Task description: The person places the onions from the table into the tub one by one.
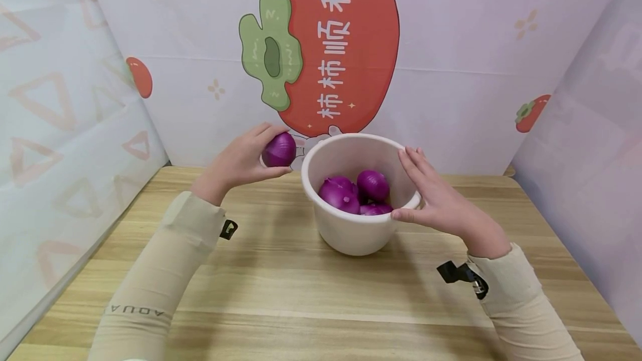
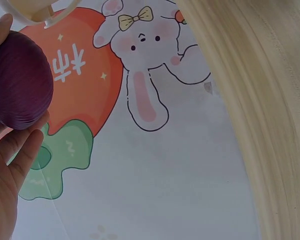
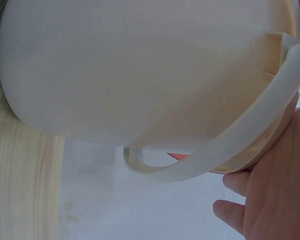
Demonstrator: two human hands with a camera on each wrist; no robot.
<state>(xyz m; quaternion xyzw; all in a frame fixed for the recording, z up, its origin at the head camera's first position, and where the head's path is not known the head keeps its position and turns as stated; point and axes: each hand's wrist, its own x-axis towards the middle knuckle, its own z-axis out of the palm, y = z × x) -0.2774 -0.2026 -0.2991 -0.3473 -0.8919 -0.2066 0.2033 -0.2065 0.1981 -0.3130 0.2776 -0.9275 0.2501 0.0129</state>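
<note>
A purple onion point(image 1: 279, 150) is held in my left hand point(image 1: 246, 157), between fingers and thumb, just left of the white bucket's rim. The left wrist view shows the same onion point(image 2: 21, 80) from the side, fingers behind it. The white bucket point(image 1: 353, 235) stands upright on the table with several purple onions point(image 1: 339, 194) lying inside. My right hand point(image 1: 443, 205) grips its right rim, thumb toward the near side and fingers toward the far side. In the right wrist view the bucket's curved handle point(image 3: 240, 130) hangs along the outer wall, close to the palm.
The wood-grain table point(image 1: 281, 305) reaches back to a printed wall cloth point(image 1: 451, 99) with a big red persimmon. Pale cloth panels point(image 1: 65, 144) close in the left and right sides. Dark straps point(image 1: 458, 273) sit at both wrists.
</note>
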